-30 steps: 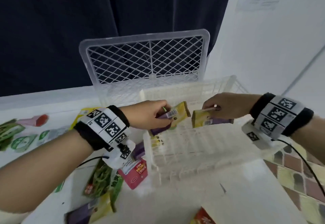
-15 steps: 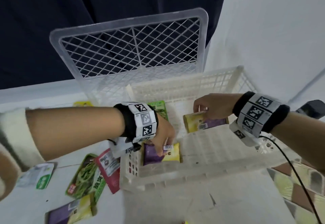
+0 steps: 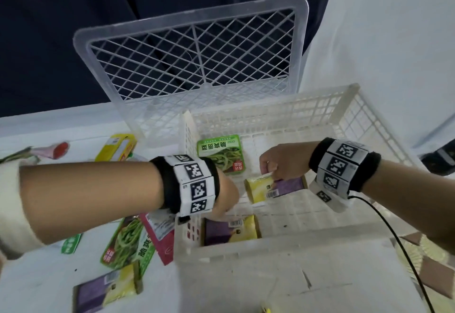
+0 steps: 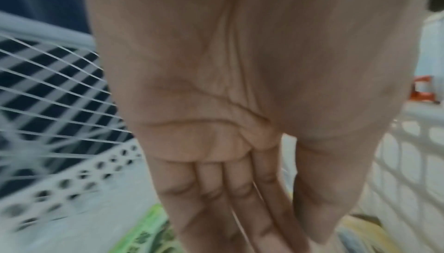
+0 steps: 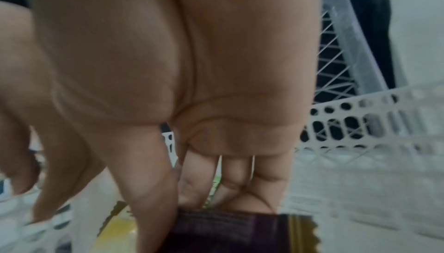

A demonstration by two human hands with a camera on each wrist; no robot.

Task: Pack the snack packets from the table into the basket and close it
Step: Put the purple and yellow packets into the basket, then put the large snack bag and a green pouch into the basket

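Observation:
The white basket [image 3: 278,242] stands open, its clear lattice lid [image 3: 192,54] upright behind it. Inside lie a green packet [image 3: 221,155] at the back left and a purple-and-yellow packet [image 3: 231,230] in the near left corner. My left hand [image 3: 222,209] hovers just above that near packet, fingers [image 4: 240,209] straight and holding nothing. My right hand [image 3: 270,167] pinches a second purple-and-yellow packet [image 3: 275,188] by its far edge, low over the basket floor. In the right wrist view the thumb and fingers [image 5: 192,190] grip this packet [image 5: 228,234].
Left of the basket, packets lie on the white table: a green one [image 3: 128,243], a red one [image 3: 160,236], a purple-and-yellow one [image 3: 105,288], a yellow one [image 3: 115,148]. A black cable [image 3: 406,251] trails from my right wrist. The table's right edge borders tiled floor.
My left hand brought its purple-and-yellow packet down into the basket's near left corner and let it go. My right hand lowered its packet toward the basket floor.

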